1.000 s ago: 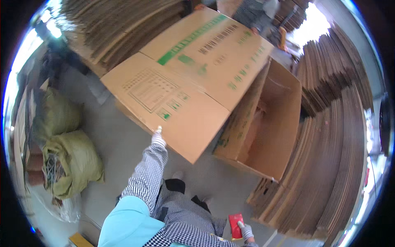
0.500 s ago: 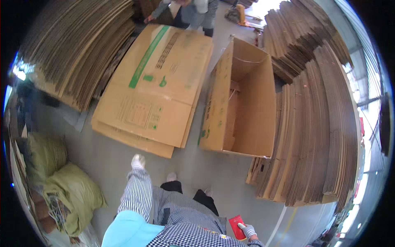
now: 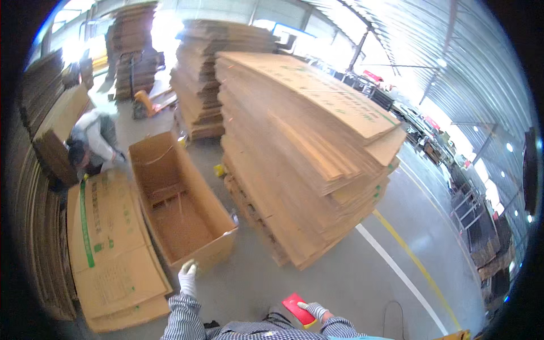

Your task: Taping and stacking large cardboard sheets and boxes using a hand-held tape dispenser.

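Observation:
My left hand, in a white glove, reaches forward beside the near end of a tall open cardboard box. Its fingers look loosely stretched, with nothing visible in them; whether they touch the box I cannot tell. My right hand, in a striped white glove, is closed on a flat red rectangular object with a yellow edge, low in front of me. Left of the box lie flattened cartons with a green stripe.
A large stack of flat cardboard on a pallet stands right of the box. Another person bends over the far end of the flattened cartons. Behind are more cardboard stacks and an orange pallet jack. Floor lines run at right.
My view has swung right and up, so the box and cartons now appear further left. My left hand appears by the box's near end. The red object remains in my right hand.

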Tool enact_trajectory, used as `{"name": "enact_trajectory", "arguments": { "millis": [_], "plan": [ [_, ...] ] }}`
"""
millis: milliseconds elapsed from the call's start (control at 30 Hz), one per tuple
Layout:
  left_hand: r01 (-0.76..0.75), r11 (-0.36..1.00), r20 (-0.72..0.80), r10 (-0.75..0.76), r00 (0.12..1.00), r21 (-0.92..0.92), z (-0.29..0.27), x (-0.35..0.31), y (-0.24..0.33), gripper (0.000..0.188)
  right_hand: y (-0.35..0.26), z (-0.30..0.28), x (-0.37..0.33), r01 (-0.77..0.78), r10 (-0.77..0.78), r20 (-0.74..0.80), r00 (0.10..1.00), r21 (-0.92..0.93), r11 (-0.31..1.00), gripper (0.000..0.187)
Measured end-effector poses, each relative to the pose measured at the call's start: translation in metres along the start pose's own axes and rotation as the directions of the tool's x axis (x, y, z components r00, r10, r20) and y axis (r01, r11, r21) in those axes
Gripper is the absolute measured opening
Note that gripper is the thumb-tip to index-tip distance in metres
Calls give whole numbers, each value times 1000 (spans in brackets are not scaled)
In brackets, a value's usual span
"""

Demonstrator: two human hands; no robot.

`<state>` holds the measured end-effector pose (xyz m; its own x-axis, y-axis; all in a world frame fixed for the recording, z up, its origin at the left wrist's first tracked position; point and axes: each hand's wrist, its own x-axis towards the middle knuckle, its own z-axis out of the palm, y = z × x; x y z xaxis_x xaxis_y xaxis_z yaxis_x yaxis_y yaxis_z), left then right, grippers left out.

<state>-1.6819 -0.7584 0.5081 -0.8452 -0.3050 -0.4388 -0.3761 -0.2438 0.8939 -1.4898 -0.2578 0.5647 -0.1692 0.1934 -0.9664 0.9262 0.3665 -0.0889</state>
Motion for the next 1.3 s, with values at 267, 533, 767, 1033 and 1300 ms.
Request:
{"name": "enact_trajectory", "arguments": {
  "millis": [267, 533, 767, 1033, 1300],
  "plan": [
    [-745, 667, 470, 664, 582, -19, 628, -166, 234, 34, 231, -264, -64, 262, -115, -257, 960, 665, 699, 55],
    [-902, -252, 778, 615, 130, 350, 971, -240, 283, 46, 359, -391, -67, 415, -13, -463, 886, 781, 467, 47],
    [-777, -375, 843, 407, 351, 505, 1009, -217, 266, 54, 385, -420, -47, 367, 51, -426, 903, 829, 421, 52],
    [-299, 920, 277, 365, 889, -252, 923, -116, 252, 62, 354, -456, -45, 464, -50, -469, 882, 842, 276, 63],
    [211, 852, 386, -12, 922, -478, 925, -68, 285, 46, 277, -459, -53, 602, -322, -615, 720, 784, -151, 74]
  ]
}}
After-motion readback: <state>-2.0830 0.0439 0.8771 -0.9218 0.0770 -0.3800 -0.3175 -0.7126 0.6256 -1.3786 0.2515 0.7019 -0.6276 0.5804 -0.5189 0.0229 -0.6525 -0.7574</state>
